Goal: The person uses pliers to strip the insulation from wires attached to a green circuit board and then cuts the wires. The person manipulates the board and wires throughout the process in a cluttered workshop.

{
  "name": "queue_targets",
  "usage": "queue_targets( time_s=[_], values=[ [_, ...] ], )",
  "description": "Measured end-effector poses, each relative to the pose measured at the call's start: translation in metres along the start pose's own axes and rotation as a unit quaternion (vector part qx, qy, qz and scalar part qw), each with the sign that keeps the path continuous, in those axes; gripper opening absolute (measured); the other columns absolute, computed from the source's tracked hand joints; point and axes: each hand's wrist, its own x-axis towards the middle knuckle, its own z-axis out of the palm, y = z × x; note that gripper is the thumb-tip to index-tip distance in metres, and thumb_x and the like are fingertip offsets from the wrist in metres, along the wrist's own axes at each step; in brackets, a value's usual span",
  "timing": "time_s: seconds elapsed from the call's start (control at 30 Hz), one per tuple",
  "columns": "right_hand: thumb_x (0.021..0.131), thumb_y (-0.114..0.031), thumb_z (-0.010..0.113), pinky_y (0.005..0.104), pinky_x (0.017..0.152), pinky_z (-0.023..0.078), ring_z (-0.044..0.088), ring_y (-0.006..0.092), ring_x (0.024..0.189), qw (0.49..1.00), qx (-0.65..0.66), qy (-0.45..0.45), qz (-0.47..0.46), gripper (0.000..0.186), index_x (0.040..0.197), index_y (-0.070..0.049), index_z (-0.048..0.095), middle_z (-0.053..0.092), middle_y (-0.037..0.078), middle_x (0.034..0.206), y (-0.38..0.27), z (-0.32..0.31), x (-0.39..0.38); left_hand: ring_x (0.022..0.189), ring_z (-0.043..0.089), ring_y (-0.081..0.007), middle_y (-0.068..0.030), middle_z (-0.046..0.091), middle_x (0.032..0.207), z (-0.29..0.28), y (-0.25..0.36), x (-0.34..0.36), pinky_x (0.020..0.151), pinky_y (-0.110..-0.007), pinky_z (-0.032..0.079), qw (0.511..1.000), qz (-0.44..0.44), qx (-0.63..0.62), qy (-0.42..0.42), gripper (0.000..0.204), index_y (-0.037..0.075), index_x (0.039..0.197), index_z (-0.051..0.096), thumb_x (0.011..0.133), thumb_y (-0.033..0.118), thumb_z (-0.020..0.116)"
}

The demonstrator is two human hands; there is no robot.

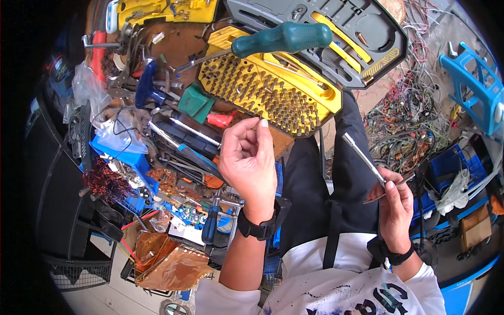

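Note:
My left hand [245, 151] is held at the near edge of a yellow bit tray [220, 48] filled with rows of small metal screwdriver bits [273, 94]. Its thumb and forefinger are pinched together, and what lies between them is too small to make out. Over on the right, my right hand [396, 202] grips a silver T-handle driver [362, 156]. The driver's shaft slants up and left, its tip pointing toward the tray, while a thin crossbar runs through my fingers. A large green-handled screwdriver [283, 39] rests across the tray's far side.
The tray's grey lid [380, 68] lies spread behind it. Tools crowd the left side, among them a blue-handled tool [148, 86] and a green cloth-like piece [196, 103]. Tangled wires [404, 121] cover the right floor, near a blue stool [475, 86].

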Motion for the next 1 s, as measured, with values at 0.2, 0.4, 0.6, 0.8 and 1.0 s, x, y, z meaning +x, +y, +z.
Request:
queue_targets(
  time_s=[0.2, 0.4, 0.6, 0.8, 1.0],
  values=[
    [0.099, -0.02, 0.052, 0.0281, 0.072, 0.05, 0.056, 0.0119, 0.074, 1.0, 0.001, 0.003, -0.002, 0.033, 0.118, 0.007, 0.058, 0.057, 0.005, 0.081, 0.0, -0.001, 0.001, 0.053, 0.042, -0.0016, 0.0037, 0.053, 0.069, 0.004, -0.004, 0.005, 0.047, -0.018, 0.032, 0.998, 0.043, 0.049, 0.026, 0.008, 0.003, 0.086, 0.067, 0.081, 0.001, 0.073],
    [0.099, -0.02, 0.052, 0.0279, 0.072, 0.05, 0.055, 0.0117, 0.074, 1.0, 0.004, 0.001, 0.0, 0.033, 0.118, 0.007, 0.058, 0.057, 0.005, 0.081, -0.001, -0.001, 0.001, 0.051, 0.038, -0.0023, 0.0037, 0.05, 0.065, 0.005, -0.008, 0.005, 0.045, -0.019, 0.029, 0.995, 0.07, 0.064, 0.036, 0.009, 0.003, 0.081, 0.066, 0.078, -0.001, 0.074],
    [0.099, -0.02, 0.052, 0.0279, 0.072, 0.049, 0.055, 0.012, 0.073, 1.0, 0.002, 0.006, -0.007, 0.033, 0.117, 0.007, 0.058, 0.057, 0.005, 0.08, -0.003, 0.002, 0.001, 0.056, 0.043, 0.0007, 0.0041, 0.055, 0.066, -0.002, 0.002, 0.002, 0.05, -0.017, 0.033, 0.997, 0.069, 0.034, 0.028, 0.005, 0.0, 0.085, 0.063, 0.086, -0.001, 0.067],
    [0.099, -0.021, 0.052, 0.0284, 0.071, 0.049, 0.055, 0.0129, 0.072, 0.999, 0.025, 0.019, -0.022, 0.033, 0.116, 0.006, 0.059, 0.057, 0.006, 0.079, -0.019, 0.004, -0.015, 0.053, 0.039, -0.0021, 0.0025, 0.05, 0.065, -0.045, 0.048, -0.003, 0.048, -0.019, 0.031, 0.942, -0.153, -0.29, -0.068, 0.007, 0.002, 0.091, 0.06, 0.092, 0.009, 0.062],
    [0.099, -0.021, 0.051, 0.0311, 0.067, 0.048, 0.051, 0.0142, 0.069, 0.981, 0.108, -0.092, -0.13, 0.031, 0.112, 0.006, 0.058, 0.049, 0.005, 0.079, -0.062, 0.015, -0.065, 0.054, 0.041, -0.0058, 0.0009, 0.05, 0.072, -0.105, 0.114, -0.031, 0.052, -0.022, 0.035, 0.853, -0.19, -0.438, -0.213, 0.011, 0.002, 0.097, 0.059, 0.094, 0.013, 0.057]
  ],
)
